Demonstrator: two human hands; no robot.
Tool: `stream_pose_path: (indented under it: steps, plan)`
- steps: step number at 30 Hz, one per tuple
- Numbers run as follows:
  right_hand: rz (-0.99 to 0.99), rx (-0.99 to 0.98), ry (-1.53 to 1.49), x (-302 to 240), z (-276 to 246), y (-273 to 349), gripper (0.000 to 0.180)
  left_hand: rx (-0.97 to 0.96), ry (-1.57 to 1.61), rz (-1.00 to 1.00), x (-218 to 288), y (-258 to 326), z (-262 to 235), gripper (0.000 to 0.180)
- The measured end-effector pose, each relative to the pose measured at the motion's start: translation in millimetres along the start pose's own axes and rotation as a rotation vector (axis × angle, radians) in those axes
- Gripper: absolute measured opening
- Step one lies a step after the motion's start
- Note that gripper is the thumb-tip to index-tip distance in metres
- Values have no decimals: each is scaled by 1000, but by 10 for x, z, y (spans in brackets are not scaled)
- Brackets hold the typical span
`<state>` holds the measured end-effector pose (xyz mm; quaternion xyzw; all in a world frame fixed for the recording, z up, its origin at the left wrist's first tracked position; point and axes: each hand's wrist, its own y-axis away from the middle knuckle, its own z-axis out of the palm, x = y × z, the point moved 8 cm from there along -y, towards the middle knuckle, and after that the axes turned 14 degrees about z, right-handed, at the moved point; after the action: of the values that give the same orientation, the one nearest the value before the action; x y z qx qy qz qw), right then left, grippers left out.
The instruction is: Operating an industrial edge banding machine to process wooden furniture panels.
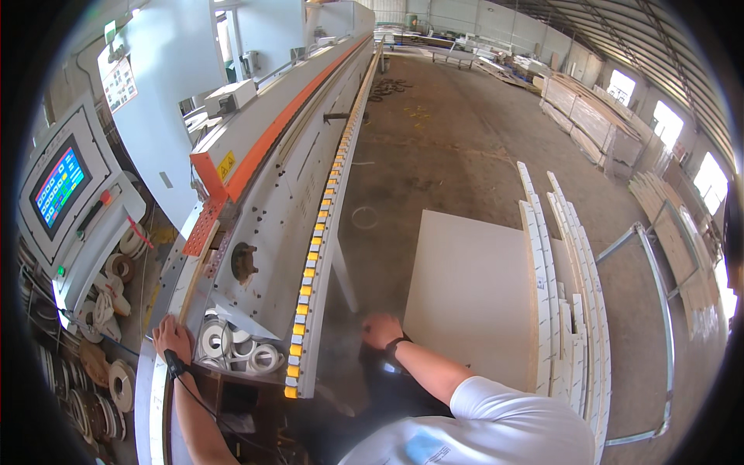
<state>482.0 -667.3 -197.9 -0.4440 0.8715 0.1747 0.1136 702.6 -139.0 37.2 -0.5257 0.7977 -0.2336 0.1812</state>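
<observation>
Left hand (172, 339) is draped over the long white strip (157, 411), fingers slightly spread; strip runs fore-and-aft right under that palm. Right hand (381, 331) hangs way off, past the yellow rollers (304, 291), can't tell if it's gripping anything.

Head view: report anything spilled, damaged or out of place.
Dark curls lie strewn on the floor far along the machine; scraps or marks, I can't tell. White rolls beside the left hand lie jumbled, some overlapping. No damage stands out.
</observation>
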Motion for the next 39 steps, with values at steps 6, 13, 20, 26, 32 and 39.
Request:
stream_pose_path:
  steps: [6, 13, 20, 26, 32, 39]
  plan:
    - [-40, 89, -52, -19, -42, 18, 32, 18, -8, 14, -79, 24, 57, 32]
    - [-20, -28, -73, 7, 30, -39, 36, 15, -26, 12, -97, 30, 80, 33]
    - [-15, 16, -122, 11, -34, -36, 34, -4, -34, -4, -53, 10, 37, 33]
    - [-22, 115, -109, 36, -73, -25, 27, 5, -31, 4, -18, 12, 26, 33]
    - [-6, 91, -101, 104, 15, -89, 29, 25, -5, 15, -12, -3, 61, 33]
    - [28, 35, -99, 66, 51, -65, 37, 17, -25, 8, -86, 38, 68, 33]
